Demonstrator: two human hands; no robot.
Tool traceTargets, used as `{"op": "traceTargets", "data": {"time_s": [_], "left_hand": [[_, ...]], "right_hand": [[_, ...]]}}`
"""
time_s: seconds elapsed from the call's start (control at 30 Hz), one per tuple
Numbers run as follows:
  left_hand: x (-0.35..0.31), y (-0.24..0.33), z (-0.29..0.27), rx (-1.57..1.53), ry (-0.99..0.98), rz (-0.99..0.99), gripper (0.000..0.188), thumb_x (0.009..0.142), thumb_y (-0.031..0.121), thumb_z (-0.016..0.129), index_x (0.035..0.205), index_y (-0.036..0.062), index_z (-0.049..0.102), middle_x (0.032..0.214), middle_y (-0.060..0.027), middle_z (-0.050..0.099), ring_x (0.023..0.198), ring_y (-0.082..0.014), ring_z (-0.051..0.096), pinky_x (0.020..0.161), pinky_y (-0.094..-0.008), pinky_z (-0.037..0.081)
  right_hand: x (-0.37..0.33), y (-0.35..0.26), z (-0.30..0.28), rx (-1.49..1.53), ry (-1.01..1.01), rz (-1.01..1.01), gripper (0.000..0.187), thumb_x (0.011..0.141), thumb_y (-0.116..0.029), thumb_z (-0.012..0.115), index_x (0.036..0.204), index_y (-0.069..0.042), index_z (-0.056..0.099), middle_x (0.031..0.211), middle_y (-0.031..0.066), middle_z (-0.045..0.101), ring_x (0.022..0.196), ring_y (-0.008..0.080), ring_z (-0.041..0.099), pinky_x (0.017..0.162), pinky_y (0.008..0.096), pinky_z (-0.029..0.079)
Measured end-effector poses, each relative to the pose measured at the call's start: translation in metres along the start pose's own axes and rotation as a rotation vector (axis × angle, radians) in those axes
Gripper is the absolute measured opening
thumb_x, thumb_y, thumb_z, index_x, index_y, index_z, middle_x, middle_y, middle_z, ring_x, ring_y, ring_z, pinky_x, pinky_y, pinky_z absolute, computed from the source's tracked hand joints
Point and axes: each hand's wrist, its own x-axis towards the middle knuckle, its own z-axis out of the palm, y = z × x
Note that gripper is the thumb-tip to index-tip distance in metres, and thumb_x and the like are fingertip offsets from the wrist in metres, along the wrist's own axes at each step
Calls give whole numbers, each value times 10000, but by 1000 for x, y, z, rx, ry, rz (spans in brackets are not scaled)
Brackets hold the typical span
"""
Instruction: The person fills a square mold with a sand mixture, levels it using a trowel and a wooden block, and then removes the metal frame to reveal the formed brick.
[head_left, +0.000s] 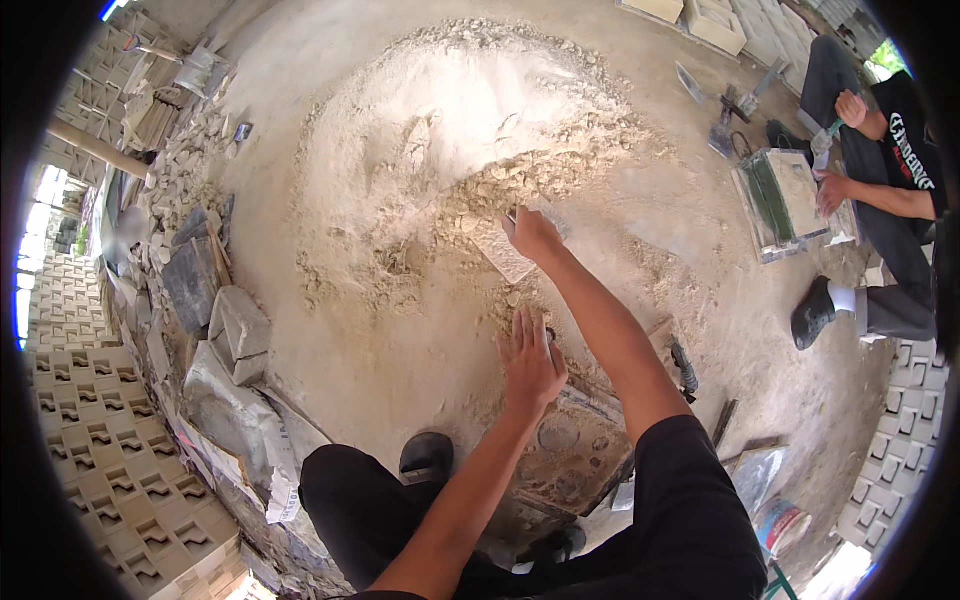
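Note:
My right hand [535, 236] is closed round the dark handle of a flat, dust-covered trowel [503, 254]. The trowel's plate lies at the near edge of a heap of pale powder [470, 110], where the material is crumbly and darker. Closer to me, my left hand [532, 368] is stretched out with its fingers extended, palm down, just beyond a rectangular mould [585, 480] with round shapes on its face. Whether the left palm touches the mould's far edge, I cannot tell. The mould sits between my legs, partly covered by my arms.
At the right, another person works at a block mould [785, 205] with a hand tool. Metal tools [735, 110] lie beyond it. Rubble and a broken block [240, 335] line the left side, near stacked patterned blocks [120, 440]. A bucket [782, 527] stands at lower right.

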Motion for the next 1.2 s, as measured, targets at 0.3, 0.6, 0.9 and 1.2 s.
{"op": "traceTargets", "data": {"time_s": [0.3,0.6,0.9,1.2], "left_hand": [[-7,-4,9,-44,111,6,371,931,206,455,1252,24,488,1315,-205,510,1309,-362,418,1115,-595,226],[-38,-85,3,-572,257,121,380,1021,317,372,1092,0,569,1059,-217,604,1035,-428,552,941,-494,405],[-85,-67,1,-504,-3,217,599,1046,420,265,1365,-56,440,1355,-272,496,1276,-433,448,1088,-461,327],[-140,-61,-10,-232,-22,573,615,1042,422,257,1476,-11,310,1549,-202,282,1459,-340,211,1191,-468,142]], "right_hand": [[-98,51,-59,-20,163,1,493,926,-512,509,982,-34,617,883,234,680,865,427,654,776,511,518],[-297,59,-155,-89,115,63,511,868,-546,575,858,-37,616,778,204,660,766,405,642,712,480,506],[-454,33,-138,-316,-61,82,444,827,-509,596,831,-67,638,752,169,669,728,368,662,684,476,531],[-465,-50,-110,-678,-231,45,265,799,-354,675,861,-105,739,807,102,706,769,293,704,669,418,567]]}}
